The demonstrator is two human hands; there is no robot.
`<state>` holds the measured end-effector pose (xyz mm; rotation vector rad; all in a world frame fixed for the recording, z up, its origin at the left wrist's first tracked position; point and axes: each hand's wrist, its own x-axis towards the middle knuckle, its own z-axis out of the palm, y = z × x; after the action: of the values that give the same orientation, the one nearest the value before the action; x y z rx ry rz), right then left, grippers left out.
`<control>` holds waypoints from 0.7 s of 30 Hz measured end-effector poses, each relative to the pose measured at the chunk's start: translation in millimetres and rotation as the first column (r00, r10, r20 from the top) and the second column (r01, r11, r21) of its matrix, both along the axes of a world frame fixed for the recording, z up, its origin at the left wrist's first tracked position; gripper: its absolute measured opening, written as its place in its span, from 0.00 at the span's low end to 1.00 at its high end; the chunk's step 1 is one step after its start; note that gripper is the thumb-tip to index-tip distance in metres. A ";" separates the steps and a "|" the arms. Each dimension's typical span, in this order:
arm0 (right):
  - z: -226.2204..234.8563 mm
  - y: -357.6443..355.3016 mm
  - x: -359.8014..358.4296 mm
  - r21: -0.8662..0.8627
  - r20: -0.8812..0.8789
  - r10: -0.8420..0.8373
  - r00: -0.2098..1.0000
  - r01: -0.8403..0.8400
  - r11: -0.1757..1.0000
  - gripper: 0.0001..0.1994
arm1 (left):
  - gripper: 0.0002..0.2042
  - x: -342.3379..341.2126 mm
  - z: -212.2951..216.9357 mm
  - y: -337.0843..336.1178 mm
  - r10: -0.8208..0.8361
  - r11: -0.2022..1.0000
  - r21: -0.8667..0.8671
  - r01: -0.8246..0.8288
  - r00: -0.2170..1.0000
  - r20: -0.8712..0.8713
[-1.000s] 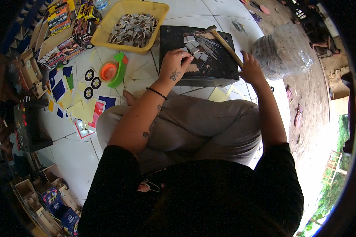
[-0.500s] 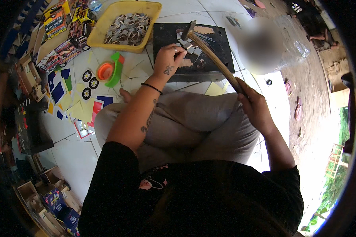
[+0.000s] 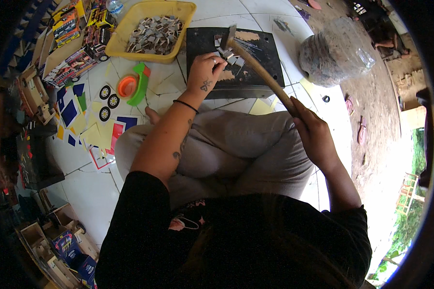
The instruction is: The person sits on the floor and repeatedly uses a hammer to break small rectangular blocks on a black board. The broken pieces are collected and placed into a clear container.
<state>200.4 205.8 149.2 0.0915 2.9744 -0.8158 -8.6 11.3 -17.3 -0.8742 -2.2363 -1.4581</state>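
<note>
My right hand (image 3: 314, 131) grips the wooden handle of a hammer (image 3: 255, 65), whose metal head hangs over the dark metal block (image 3: 265, 72) in front of my crossed legs. My left hand (image 3: 205, 73) rests on the block's near left part, fingers pinching something small among the little grey metal pieces (image 3: 232, 58) and thin nails scattered there. What exactly the fingers pinch is too small to tell.
A yellow tray (image 3: 130, 50) of several grey metal pieces stands left of the block. An orange and green tape holder (image 3: 132, 85), small black wheels (image 3: 106, 101) and coloured paper cut-outs (image 3: 82, 125) lie on the white tiles. A clear plastic bag (image 3: 330, 50) sits at the right. Wooden toy trucks (image 3: 53, 236) line the left.
My right hand has drawn back toward my knee with the hammer, and the hammer head has swung over the block above my left hand's fingers.
</note>
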 end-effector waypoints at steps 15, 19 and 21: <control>-9.9 7.1 5.3 -0.028 -0.161 0.040 0.986 -0.045 0.999 0.21 | 0.05 -1.8 -4.1 -0.4 0.007 0.999 -0.049 -0.008 1.000 -0.023; -11.3 9.8 1.9 -0.010 -0.080 0.056 0.995 -0.057 0.998 0.21 | 0.05 -0.3 -2.6 -1.0 0.032 0.998 -0.052 -0.037 0.996 -0.088; -10.5 10.5 2.6 0.007 -0.141 0.030 0.990 -0.029 1.000 0.20 | 0.05 0.2 -2.0 -1.5 0.017 0.998 -0.057 -0.019 0.999 -0.045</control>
<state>203.0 216.2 138.7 -0.0107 3.1010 -0.8452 -8.5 9.8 -19.3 -0.8929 -2.2582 -1.3593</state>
